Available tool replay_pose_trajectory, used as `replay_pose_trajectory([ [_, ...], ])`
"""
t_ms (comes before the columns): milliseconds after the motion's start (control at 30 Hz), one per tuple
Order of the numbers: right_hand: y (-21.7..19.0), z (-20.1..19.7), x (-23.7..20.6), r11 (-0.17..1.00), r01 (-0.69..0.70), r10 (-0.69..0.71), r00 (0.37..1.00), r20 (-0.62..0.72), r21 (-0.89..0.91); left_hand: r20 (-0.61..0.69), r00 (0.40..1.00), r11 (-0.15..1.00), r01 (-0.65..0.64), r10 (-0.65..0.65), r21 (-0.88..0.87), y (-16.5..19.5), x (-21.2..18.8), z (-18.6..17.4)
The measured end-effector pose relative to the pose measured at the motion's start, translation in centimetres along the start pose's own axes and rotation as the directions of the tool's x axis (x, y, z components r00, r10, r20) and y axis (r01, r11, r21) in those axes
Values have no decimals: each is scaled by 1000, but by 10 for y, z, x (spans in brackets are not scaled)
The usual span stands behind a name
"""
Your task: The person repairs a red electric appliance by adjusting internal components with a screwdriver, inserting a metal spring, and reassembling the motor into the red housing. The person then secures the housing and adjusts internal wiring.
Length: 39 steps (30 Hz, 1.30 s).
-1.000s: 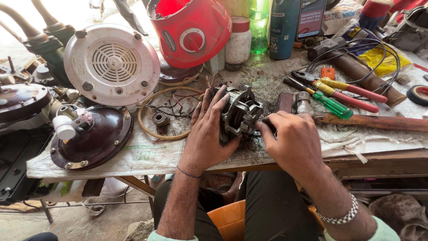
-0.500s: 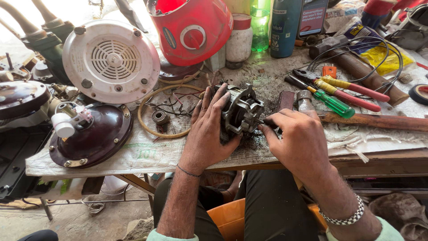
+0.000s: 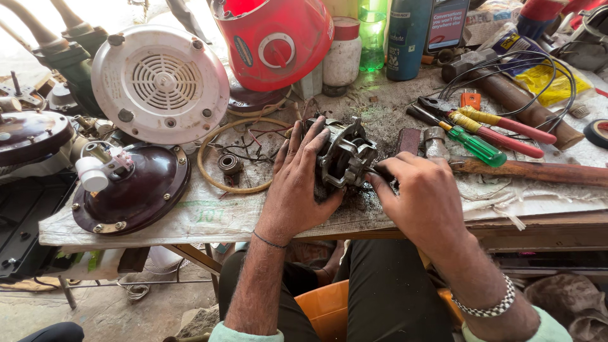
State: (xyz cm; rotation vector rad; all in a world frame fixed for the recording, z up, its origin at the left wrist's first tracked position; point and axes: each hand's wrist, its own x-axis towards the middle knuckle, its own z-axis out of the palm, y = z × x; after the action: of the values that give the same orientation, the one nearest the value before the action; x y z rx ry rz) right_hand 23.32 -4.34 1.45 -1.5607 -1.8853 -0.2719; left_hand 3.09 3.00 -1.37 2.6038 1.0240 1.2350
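The left hand point(image 3: 297, 190) still grasps the metal motor point(image 3: 345, 155) near the bench's point(image 3: 209, 215) front edge; the right hand point(image 3: 418, 196), fingers clenched on a tool, has barely shifted.

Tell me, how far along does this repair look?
Midway, I would guess. Done: the motor is out of its casing, and the maroon cover and white grille housing lie set aside. In hand: the left hand steadies the motor while the right hand works at its side. Left: loose wires and those parts remain unassembled.
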Motion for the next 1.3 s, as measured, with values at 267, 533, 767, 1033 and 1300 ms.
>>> replay_pose_trajectory([
  [267, -2, 3, 0, 999, -44, 45, 999, 29, -26, -25, 999, 1000, -25, 25, -4, -1, -1, -4],
  [533, -1, 0, 3, 996, -82, 86, 990, 112, -38, -20, 1000, 1000, -21, 20, -16, -2, -2, -4],
  [767, -6, -1, 2, 999, -3, 3, 1000, 15, -41, -28, 999, 999, -42, 42, -28, -3, -2, -5],
  [1033, -4, -1, 0, 998, 49, -51, 997, -52, -45, -9, 1000, 999, -25, 25, -24, -3, -3, -5],
  [1300, 7, 15, 4, 976, -216, 211, 964, 163, 14, -14, 999, 999, -29, 29, -19, -4, -3, -5],
])
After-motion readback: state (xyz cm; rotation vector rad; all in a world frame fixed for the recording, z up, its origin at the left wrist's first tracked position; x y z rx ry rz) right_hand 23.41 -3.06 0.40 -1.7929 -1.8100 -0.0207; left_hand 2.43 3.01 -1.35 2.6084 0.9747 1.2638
